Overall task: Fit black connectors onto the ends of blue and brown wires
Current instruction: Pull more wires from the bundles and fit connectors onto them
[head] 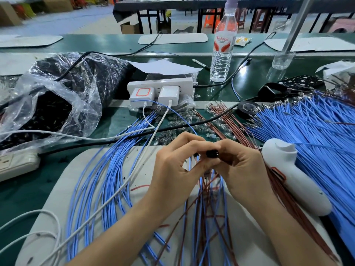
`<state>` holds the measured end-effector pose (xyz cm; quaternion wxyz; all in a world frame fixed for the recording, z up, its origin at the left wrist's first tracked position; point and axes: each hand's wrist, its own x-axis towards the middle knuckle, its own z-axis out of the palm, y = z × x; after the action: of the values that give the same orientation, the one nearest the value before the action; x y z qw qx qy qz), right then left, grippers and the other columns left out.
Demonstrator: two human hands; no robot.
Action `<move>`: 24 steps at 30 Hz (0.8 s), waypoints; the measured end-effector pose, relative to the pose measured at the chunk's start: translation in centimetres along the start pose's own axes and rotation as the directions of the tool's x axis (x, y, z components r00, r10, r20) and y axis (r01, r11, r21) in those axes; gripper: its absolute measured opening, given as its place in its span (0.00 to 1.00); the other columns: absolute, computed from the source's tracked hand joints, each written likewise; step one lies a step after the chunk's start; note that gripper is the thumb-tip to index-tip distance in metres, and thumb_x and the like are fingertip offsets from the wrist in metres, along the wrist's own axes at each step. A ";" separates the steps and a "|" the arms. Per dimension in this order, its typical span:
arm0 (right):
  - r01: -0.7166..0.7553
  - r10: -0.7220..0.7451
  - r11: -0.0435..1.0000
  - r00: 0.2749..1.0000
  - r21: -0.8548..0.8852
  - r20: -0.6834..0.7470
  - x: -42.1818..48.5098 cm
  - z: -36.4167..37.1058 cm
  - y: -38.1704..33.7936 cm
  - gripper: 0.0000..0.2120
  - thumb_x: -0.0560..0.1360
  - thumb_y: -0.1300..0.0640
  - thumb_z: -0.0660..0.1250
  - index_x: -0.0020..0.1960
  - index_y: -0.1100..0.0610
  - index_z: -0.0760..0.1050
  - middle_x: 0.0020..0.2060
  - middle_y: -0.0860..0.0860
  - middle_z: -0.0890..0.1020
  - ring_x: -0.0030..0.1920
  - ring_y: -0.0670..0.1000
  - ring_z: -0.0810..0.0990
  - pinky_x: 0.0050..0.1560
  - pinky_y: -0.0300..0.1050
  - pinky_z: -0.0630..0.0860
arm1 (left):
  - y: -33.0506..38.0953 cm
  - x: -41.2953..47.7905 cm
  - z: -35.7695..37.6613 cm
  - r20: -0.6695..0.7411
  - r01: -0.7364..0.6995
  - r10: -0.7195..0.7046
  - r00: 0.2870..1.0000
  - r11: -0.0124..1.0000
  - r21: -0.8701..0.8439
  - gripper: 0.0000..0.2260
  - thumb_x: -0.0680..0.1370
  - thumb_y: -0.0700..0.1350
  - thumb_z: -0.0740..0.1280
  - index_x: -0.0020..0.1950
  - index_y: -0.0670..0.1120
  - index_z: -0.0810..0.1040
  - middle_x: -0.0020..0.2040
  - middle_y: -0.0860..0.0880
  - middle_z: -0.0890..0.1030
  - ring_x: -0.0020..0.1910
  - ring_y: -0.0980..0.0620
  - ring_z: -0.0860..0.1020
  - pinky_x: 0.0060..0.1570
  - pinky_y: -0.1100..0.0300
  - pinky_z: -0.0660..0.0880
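Your right hand (238, 164) pinches a black connector (212, 153) at its fingertips. Your left hand (172, 166), touching it, curls round the ends of the held wires (203, 191), blue and brown, which trail down beneath both hands. You seem to be mid-fit on one connector, with most of the work left. A broad blue wire pile (307, 135) lies right of your right hand, brown wires (226, 120) lie beyond your knuckles, and the bag of connectors (57, 108) far left of your left hand looks full. I cannot pick out any finished pieces.
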<state>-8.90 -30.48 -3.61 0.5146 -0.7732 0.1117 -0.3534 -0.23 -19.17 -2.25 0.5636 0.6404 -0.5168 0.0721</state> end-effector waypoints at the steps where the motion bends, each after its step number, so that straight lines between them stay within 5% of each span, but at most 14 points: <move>1: 0.002 -0.002 1.000 1.000 -0.016 0.001 0.0 -0.1 0.1 0.04 0.66 0.61 0.69 0.40 0.54 0.80 0.34 0.52 0.82 0.37 0.54 0.82 0.40 0.57 0.79 | 0.0 0.0 0.0 0.001 -0.005 0.005 1.000 1.000 0.006 0.09 0.71 0.38 0.74 0.51 0.43 0.83 0.44 0.46 0.79 0.43 0.55 0.79 0.47 0.65 0.75; 7: 0.008 -0.006 0.993 1.000 -0.122 0.012 0.1 -0.1 0.3 0.04 0.65 0.62 0.68 0.39 0.59 0.79 0.32 0.54 0.81 0.35 0.58 0.80 0.38 0.59 0.76 | 0.0 -0.1 0.1 0.003 -0.020 0.020 1.000 0.999 0.039 0.08 0.70 0.38 0.74 0.49 0.41 0.83 0.43 0.45 0.79 0.41 0.53 0.79 0.45 0.64 0.76; 19: 0.050 -0.049 0.963 0.999 -0.265 0.011 -0.1 0.1 0.1 0.04 0.65 0.62 0.66 0.38 0.62 0.78 0.30 0.53 0.78 0.33 0.51 0.73 0.33 0.40 0.69 | -0.2 -0.3 0.5 -0.002 -0.009 0.009 1.000 0.999 0.046 0.08 0.71 0.38 0.73 0.49 0.40 0.83 0.44 0.46 0.79 0.42 0.55 0.78 0.46 0.65 0.75; 24: 0.081 -0.078 0.988 0.997 -0.129 0.024 -0.2 0.5 0.0 0.06 0.68 0.63 0.71 0.45 0.59 0.82 0.38 0.53 0.81 0.38 0.50 0.79 0.38 0.44 0.76 | -0.2 -0.2 0.5 -0.002 -0.012 0.013 1.000 0.998 0.059 0.15 0.72 0.38 0.72 0.59 0.41 0.79 0.45 0.48 0.77 0.45 0.57 0.76 0.50 0.69 0.72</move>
<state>-8.71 -30.05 -3.81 0.4497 -0.8121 0.0987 -0.3585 -0.35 -19.49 -2.66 0.5448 0.6533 -0.5178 0.0915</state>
